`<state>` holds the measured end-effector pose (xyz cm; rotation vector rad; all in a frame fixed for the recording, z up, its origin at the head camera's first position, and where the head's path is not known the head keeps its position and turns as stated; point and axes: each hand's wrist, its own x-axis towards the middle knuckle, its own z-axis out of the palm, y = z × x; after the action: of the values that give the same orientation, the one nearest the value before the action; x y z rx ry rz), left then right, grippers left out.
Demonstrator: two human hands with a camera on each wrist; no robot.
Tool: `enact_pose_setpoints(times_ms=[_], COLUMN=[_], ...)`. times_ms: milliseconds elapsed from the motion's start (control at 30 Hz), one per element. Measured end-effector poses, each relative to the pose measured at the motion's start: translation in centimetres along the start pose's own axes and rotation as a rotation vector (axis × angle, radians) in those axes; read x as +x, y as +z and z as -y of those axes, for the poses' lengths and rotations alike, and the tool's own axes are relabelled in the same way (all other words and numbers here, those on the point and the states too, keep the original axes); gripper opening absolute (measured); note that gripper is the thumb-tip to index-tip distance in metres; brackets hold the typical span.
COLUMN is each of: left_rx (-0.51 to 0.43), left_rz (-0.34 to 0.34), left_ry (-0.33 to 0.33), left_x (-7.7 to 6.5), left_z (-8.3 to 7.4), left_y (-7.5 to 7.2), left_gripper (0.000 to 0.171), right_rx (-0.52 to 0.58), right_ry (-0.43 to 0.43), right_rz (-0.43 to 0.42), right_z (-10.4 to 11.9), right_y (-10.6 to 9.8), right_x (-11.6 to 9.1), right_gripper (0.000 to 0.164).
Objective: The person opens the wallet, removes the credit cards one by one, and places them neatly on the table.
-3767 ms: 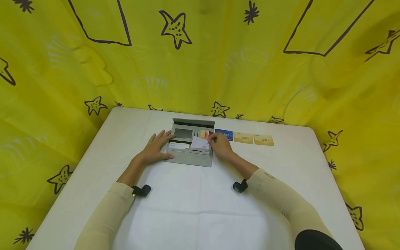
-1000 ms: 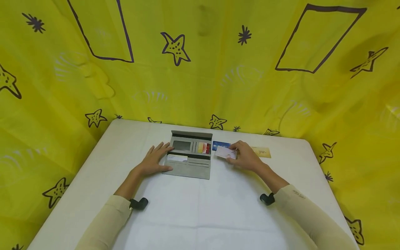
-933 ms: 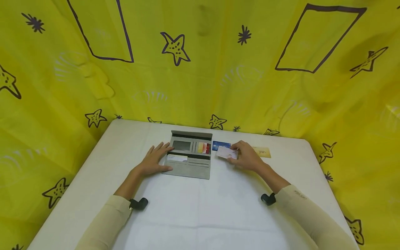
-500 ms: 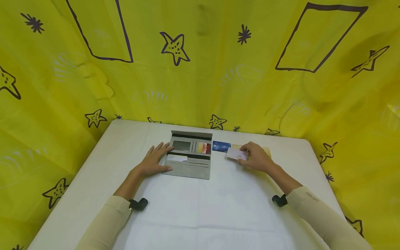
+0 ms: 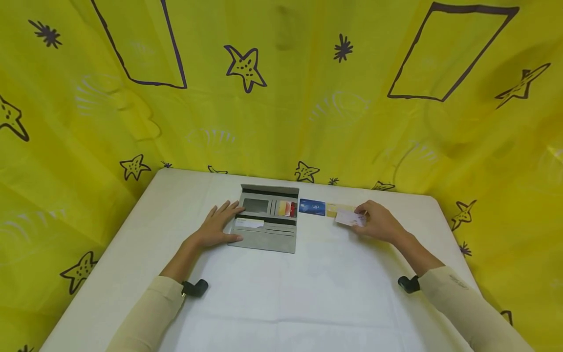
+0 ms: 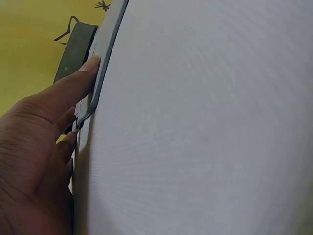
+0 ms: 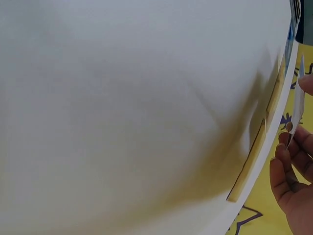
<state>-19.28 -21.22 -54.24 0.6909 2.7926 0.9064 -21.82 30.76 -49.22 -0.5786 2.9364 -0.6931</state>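
Observation:
A grey long wallet [image 5: 264, 239] lies unfolded near the table's far side. My left hand [image 5: 215, 227] rests with spread fingers on its left edge; in the left wrist view the thumb [image 6: 90, 66] lies on the wallet's rim. A white card [image 5: 249, 223] sits in a lower slot, and yellow and red cards [image 5: 287, 208] fill the upper right slots. My right hand [image 5: 378, 222] pinches a pale printed card [image 5: 349, 218] by its right end, raised above the table in the right wrist view. That card partly covers a gold card [image 5: 334, 209] in the head view.
A blue VIP card [image 5: 312, 207] lies just right of the wallet, in a row with the gold card. In the right wrist view a further gold card [image 7: 247, 166] lies in that row. A yellow patterned curtain [image 5: 281, 122] hangs behind the white table [image 5: 281, 293].
The pale card has been drawn out of the wallet's lower right slot and carried right, past the blue card, in my right hand. My left hand has stayed on the wallet.

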Motion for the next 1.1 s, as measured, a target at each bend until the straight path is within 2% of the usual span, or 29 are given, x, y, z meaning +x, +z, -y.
enact_pose_setpoints(times_ms=[333,600,767,1100], left_rx=[-0.001,-0.006,-0.008,-0.017], left_rz=[-0.001,-0.004,0.002,-0.002], left_ry=[-0.005,-0.004,-0.002,0.007], left_x=[0.0,-0.1,-0.1,-0.1], left_z=[-0.1,-0.4,-0.3,-0.1], left_y=[0.0,-0.2,-0.2,-0.2], left_gripper=[0.086,0.085,0.085,0.086], right_rx=[-0.089,-0.083,-0.091,-0.143], right_ry=[-0.012,-0.034,-0.042,0.035], right_rz=[0.008,-0.003,-0.014,0.021], right_z=[-1.7,-3.8,-4.7,-6.3], right_y=[-1.7,-2.8,-3.3,-4.1], right_x=[-1.0,-1.9,-2.3,-2.7], right_gripper=[0.049,0.055,0.051,0.054])
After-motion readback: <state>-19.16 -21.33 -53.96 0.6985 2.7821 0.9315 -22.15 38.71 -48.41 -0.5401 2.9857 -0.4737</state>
